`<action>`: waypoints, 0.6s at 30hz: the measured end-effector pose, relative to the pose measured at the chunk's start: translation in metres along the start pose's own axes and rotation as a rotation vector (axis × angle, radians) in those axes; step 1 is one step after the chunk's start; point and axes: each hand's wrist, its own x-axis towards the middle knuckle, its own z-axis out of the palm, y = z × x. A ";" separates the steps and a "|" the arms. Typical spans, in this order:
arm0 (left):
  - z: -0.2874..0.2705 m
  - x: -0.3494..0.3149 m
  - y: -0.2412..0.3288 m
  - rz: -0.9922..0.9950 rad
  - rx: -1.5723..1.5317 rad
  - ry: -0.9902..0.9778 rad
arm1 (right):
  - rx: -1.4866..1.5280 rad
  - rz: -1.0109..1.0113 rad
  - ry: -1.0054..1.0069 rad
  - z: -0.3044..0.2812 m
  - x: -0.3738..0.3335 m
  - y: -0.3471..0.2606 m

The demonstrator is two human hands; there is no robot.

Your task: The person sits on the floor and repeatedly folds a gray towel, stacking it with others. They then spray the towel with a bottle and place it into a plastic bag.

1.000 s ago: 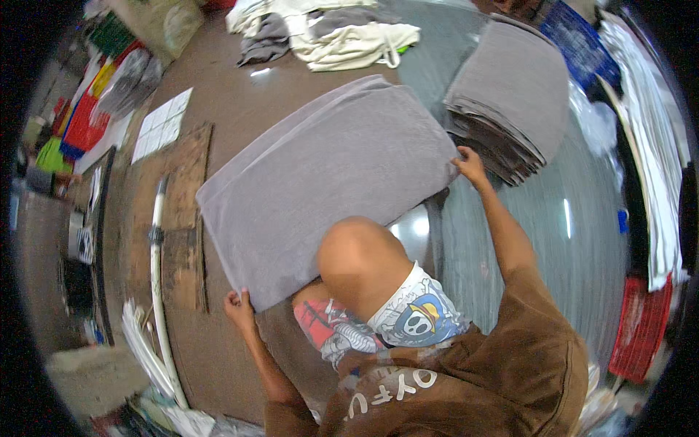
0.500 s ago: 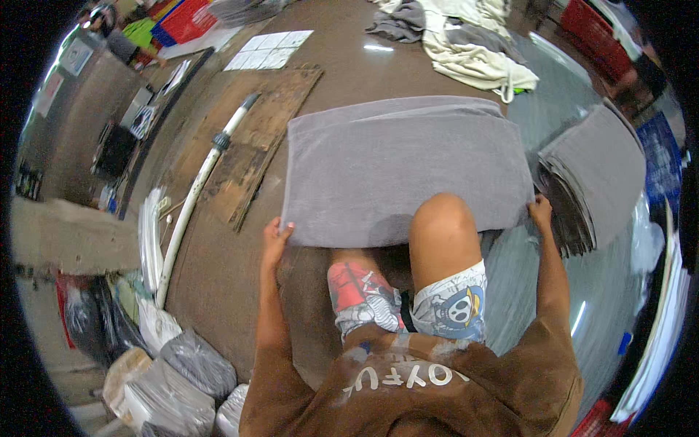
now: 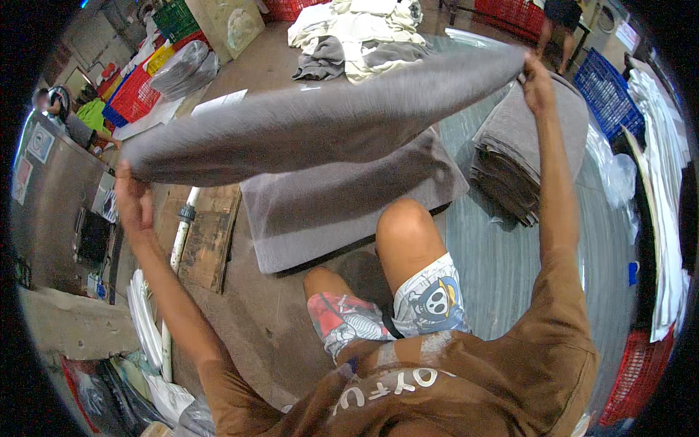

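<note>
Big white letters run across the front of the brown shirt [image 3: 466, 379], and the white shorts [image 3: 429, 298] have a cartoon skull in a yellow hat. I also see a paper [image 3: 40, 143] far off on the left, but its words are too small for me to read. I have a grey towel [image 3: 320, 124] up in the air, hanging between the two hands, and it looks blurry. The left hand [image 3: 134, 197] pinches its left end, with some finger tips hidden, and the right hand [image 3: 539, 87] pinches the far right corner. The towel covers the back of a second grey towel [image 3: 349, 207] that lies flat below it, and also part of a wood board [image 3: 211, 247] and a white pipe [image 3: 178, 247]. A pile of grey towels [image 3: 557, 131] sits on a streaky grey sheet [image 3: 510, 269] to the right. The brown floor [image 3: 277, 313] has a heap of white and grey cloth [image 3: 364, 25] at the back. A person [image 3: 561, 18] at the top right is cut off by the edge.
</note>
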 end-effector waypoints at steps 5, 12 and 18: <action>-0.018 -0.012 0.065 0.252 0.451 -0.107 | -0.200 0.002 -0.221 0.042 -0.025 -0.082; -0.046 -0.027 0.082 0.062 0.264 0.023 | -0.151 -0.020 -0.056 0.061 -0.014 -0.061; -0.101 0.033 0.048 -0.053 0.402 0.175 | -0.373 0.267 0.148 0.092 -0.002 0.016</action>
